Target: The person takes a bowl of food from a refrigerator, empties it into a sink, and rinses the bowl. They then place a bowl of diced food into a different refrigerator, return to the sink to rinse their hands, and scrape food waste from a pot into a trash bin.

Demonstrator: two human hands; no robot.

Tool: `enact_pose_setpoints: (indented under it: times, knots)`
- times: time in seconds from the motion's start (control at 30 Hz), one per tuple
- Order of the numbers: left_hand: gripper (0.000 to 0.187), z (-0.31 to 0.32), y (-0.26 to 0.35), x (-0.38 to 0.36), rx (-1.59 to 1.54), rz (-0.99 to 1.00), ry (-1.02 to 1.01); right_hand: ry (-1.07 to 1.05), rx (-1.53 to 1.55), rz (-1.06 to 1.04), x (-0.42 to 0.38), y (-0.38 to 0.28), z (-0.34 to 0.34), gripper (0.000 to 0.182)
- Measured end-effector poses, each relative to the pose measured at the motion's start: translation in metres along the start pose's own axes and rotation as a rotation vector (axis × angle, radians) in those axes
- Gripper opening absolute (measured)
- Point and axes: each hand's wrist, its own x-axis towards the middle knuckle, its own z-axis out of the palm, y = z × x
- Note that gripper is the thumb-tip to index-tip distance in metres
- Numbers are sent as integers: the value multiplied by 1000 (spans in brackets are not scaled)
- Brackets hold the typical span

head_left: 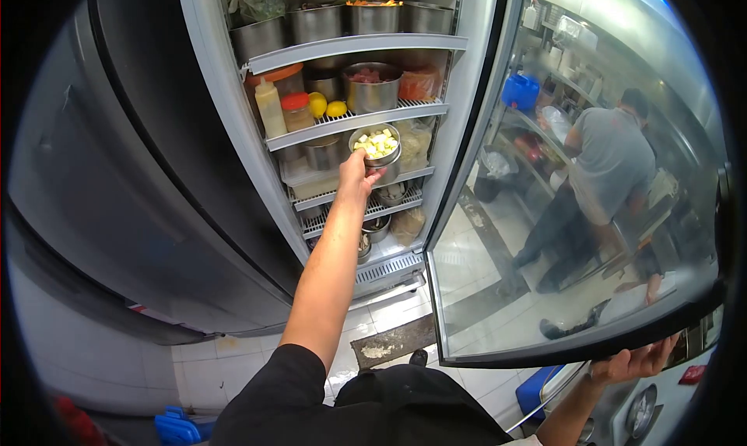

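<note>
Steel bowl point(386, 160) gripped by left fingers point(376, 176); right fingers point(641, 358) at glass door point(486, 310), grip unclear.

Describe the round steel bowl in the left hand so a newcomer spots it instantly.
Start at the tall, open fridge with the pale grey frame. Just below the grey shelf edge under two yellow lemons, the left hand grips a small round steel bowl. Unlike the steel pots nearby, it holds pale yellow-green cubes.
</note>
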Motion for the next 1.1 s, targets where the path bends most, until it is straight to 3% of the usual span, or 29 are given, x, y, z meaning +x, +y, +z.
enact_pose_setpoints:
  times: [0.23,0.37,0.5,0.57,0.67,0.73,0.8,0.83,0.9,0.93,0.97,1.0,1.1]
  knots:
    - [30,5,1,-4,-26,43,14,68,-201,23,-11,-3,-5,56]
    - [17,-3,-1,-11,94,48,-48,133,-291,16,-15,-2,-6,50]
    - [23,-18,-7,-39,217,7,-166,181,-384,13,-18,0,-8,45]
    - [27,-26,-8,-52,267,-19,-248,130,-514,-3,-14,-5,-11,42]
    - [24,-32,3,-76,356,-74,-341,-99,-907,-193,5,-24,-31,35]
    - [29,-33,14,-89,427,-52,-316,-29,-755,-268,5,-34,-28,31]
    - [36,-21,33,-119,488,4,-238,199,-179,-245,2,-49,12,26]
    - [44,-22,40,-120,508,0,-294,267,111,-273,1,-57,38,24]
    - [45,-26,53,-126,570,38,-307,67,353,-156,7,-75,98,21]
    - [45,-27,60,-129,597,62,-313,-110,303,13,12,-84,118,20]
    - [47,-29,64,-132,621,105,-291,-201,170,37,21,-83,145,32]
    - [46,-32,70,-136,627,114,-275,-239,222,56,33,-80,175,30]
    - [44,-35,91,-160,640,140,-232,-360,461,452,37,-64,270,26]
